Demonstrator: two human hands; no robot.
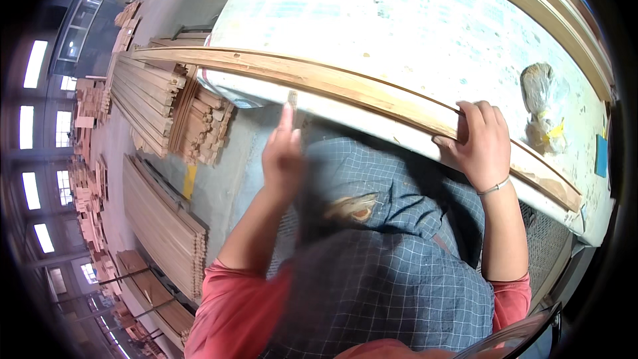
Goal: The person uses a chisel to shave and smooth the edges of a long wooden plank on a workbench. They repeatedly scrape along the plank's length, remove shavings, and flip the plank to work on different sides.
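Observation:
A long pale wooden moulding strip [359, 88] lies along the near edge of a covered worktable [319, 10], its left end jutting past the table. My right hand [482, 143] is closed over the strip, thumb on the near side and fingers across the top. Just off the table's near edge, my left hand [282, 156] is closed with the index finger stretched along a small flat greyish piece [292, 98], slightly blurred. The kind of this piece is too small to tell. It is apart from the strip.
A clear plastic bag [541, 103] with brownish contents lies on the table at the right. More long mouldings [531, 0] line its far edge. Stacked wooden strips [143, 96] stand on the floor at the left, with a long plank pile [163, 219] nearer me.

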